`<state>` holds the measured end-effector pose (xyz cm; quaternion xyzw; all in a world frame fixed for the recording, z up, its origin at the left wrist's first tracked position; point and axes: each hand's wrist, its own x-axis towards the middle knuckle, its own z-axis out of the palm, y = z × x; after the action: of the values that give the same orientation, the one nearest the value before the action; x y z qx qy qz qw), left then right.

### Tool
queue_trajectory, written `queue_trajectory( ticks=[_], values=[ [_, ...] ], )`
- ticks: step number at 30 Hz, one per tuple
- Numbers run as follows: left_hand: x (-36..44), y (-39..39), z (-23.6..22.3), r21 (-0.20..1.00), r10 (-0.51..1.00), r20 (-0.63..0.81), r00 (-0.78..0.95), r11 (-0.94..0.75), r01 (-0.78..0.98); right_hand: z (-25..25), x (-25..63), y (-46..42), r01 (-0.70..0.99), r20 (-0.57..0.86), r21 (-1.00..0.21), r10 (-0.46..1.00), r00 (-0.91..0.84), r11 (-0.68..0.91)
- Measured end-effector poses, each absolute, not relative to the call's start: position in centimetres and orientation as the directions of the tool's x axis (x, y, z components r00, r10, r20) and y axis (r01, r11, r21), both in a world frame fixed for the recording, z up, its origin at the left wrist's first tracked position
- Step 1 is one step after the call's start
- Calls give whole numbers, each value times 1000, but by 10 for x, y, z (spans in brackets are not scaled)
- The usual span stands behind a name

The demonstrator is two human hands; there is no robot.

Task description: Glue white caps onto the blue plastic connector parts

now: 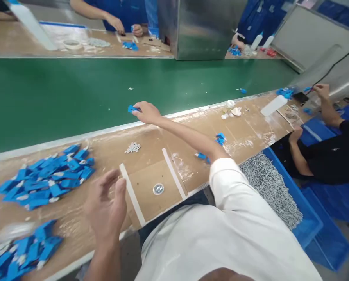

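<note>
Over the near edge of the green conveyor belt, my right hand (pixel 147 112) is closed on a small blue plastic part (pixel 132 109). My left hand (pixel 108 203) hovers above the bench with its fingers apart and nothing in it. To its left lies a large pile of blue parts with white tips (pixel 49 177). A second pile of such blue parts (pixel 24 249) is at the lower left. Behind my left hand sits a small heap of pale grey pieces (pixel 133 147). A round metal disc (pixel 158 189) rests on the bench between two white strips.
Along the bench runs the green belt (pixel 74 89). A blue bin (pixel 306 222) of grey screw-like pieces stands at my right. A white bottle (pixel 274 105) and a co-worker's hand (pixel 322 91) are farther right. A metal housing (pixel 203 31) spans the belt's far side.
</note>
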<state>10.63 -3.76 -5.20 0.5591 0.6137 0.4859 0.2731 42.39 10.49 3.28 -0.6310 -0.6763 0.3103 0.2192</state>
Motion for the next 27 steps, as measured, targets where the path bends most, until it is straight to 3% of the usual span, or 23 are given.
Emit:
queue_trajectory(
  ticks=[1,4,6,9,12,15,20,23,25,27],
  values=[
    [120,-38,-46,949,947,152,-282,-60,311,29,396,114,641,-70,-763,974,-217,88],
    [158,-29,-37,999,990,9,-141,-15,-43,19,334,102,460,-23,-864,898,-440,203],
    [172,-21,-39,974,999,-47,-15,42,-224,11,329,66,436,62,-858,897,-438,272],
    [178,-20,-44,920,991,-38,125,83,-384,-1,354,11,499,233,-753,882,-409,430],
    [178,-31,-48,911,988,-37,149,94,-400,-9,371,-22,533,343,-655,839,-423,536],
    [176,-40,-51,907,982,-58,178,126,-403,-15,371,-31,560,332,-641,847,-414,525],
    [167,-41,-54,875,935,-102,339,247,-417,-20,371,-26,475,298,-721,844,-446,505],
    [159,-40,-54,816,831,-185,525,428,-389,-20,376,-22,351,247,-801,801,-545,485],
    [149,-39,-57,754,770,-265,581,541,-372,-25,381,-20,318,185,-864,834,-520,390],
    [137,-40,-62,698,786,-322,528,574,-428,-36,385,-18,329,112,-908,907,-406,259]
  ],
)
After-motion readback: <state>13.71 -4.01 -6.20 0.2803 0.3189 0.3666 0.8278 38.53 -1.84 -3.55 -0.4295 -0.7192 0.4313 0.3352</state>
